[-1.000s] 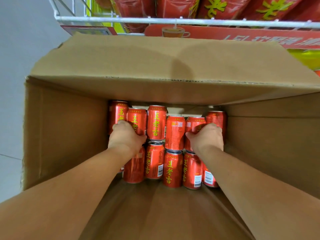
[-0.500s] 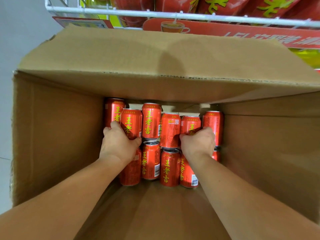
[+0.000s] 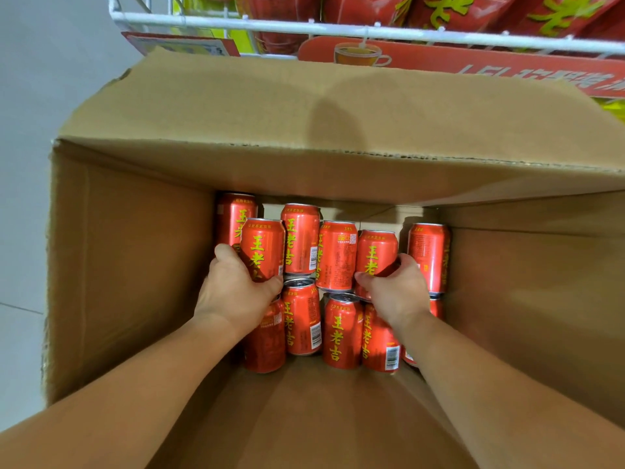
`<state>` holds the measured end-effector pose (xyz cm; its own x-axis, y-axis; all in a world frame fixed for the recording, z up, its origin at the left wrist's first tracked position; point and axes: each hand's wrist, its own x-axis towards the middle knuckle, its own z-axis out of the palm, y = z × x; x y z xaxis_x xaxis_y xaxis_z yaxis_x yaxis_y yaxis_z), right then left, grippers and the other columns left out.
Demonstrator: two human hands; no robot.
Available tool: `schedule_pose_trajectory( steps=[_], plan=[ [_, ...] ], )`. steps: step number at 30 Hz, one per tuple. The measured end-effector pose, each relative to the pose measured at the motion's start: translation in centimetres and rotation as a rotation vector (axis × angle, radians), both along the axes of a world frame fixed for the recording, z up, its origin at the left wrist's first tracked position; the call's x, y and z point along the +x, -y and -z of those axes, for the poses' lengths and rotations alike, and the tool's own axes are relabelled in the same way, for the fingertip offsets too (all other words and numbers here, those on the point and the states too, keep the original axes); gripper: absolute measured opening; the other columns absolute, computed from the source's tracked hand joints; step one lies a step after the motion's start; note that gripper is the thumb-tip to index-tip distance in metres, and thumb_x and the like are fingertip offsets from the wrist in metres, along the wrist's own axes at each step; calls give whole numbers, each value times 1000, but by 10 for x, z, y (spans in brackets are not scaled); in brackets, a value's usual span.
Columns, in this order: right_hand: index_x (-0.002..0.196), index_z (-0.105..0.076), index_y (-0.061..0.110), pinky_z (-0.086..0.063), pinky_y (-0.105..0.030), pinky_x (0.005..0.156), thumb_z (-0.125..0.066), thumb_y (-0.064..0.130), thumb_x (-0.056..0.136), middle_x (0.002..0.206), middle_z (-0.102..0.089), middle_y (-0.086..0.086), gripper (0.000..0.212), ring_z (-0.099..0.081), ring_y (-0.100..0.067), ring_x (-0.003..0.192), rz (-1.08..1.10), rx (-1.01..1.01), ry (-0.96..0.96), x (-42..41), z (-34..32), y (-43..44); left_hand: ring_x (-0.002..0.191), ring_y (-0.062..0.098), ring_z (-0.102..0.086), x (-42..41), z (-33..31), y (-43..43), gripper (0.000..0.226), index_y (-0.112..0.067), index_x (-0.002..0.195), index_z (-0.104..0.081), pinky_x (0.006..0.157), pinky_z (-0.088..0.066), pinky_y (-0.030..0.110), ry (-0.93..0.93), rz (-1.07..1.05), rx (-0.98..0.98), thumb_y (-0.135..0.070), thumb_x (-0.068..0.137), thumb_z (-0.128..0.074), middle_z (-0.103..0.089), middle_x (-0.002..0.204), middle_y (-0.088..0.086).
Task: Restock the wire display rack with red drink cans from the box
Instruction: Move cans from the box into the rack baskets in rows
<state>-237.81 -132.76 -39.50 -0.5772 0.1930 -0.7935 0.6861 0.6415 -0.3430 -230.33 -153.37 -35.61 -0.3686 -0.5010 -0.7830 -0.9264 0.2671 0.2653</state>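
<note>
Now you are reaching both arms down into the open cardboard box (image 3: 128, 265), and going from left to right, your left hand (image 3: 236, 292) is wrapping around the lower end of 1 red can (image 3: 262, 247) in the far row, thumb on its left side and fingers curling under its right edge. Beside it, 2 more cans in that row are lying untouched between your hands. Your right hand (image 3: 397, 292) is closing on another can (image 3: 375, 255), fingers pressing across its lower end, with a further can (image 3: 427, 255) sitting just beside it against the right wall. All the cans are lying on their sides, long axes pointing away from you toward the far wall, so each hand is gripping the near end of its can. A second row of cans (image 3: 340, 333) is lying nearer you, under your wrists. The wire display rack (image 3: 338, 28) is standing beyond the far flap, above and ahead of both hands, so the coming lift probably means drawing each can up and forward; both hands are looking about equally near.
</note>
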Motion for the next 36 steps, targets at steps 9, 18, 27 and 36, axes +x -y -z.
schedule_pose_trajectory(
  steps=[9, 18, 27, 36],
  plan=[
    [122, -46, 29, -56, -41, 81, -86, 14, 75, 99, -66, 2, 64, -67, -20, 90, 93, -220, 100, -3, -30, -10, 115, 29, -60, -6, -16, 0, 75, -16, 139, -53, 100, -53, 45, 56, 100, 50, -35, 75, -88, -51, 133, 10],
    [132, -47, 24, -56, -50, 90, -90, 19, 70, 110, -66, 1, 76, -69, -21, 97, 37, -328, 98, -9, -102, -20, 110, 18, -60, -19, -82, -30, 67, -18, 126, -43, 96, -53, 40, -25, 26, 112, -29, 77, -88, -58, 118, -1],
    [129, -50, 23, -56, -47, 88, -88, 18, 71, 111, -67, 1, 69, -69, -19, 96, 38, -380, -19, -27, -224, -37, 90, 7, -61, -29, -212, -35, 74, -21, 119, -40, 73, -54, 31, -167, 19, 114, -35, 69, -93, -58, 102, -7],
    [118, -56, 18, -56, -32, 78, -85, 8, 73, 104, -68, -1, 54, -70, -14, 90, 42, -468, -171, -45, -419, -48, 83, 6, -60, -39, -403, -36, 68, -19, 110, -46, 63, -44, 25, -252, 127, 18, -40, 65, -93, -58, 95, -7]
  ],
)
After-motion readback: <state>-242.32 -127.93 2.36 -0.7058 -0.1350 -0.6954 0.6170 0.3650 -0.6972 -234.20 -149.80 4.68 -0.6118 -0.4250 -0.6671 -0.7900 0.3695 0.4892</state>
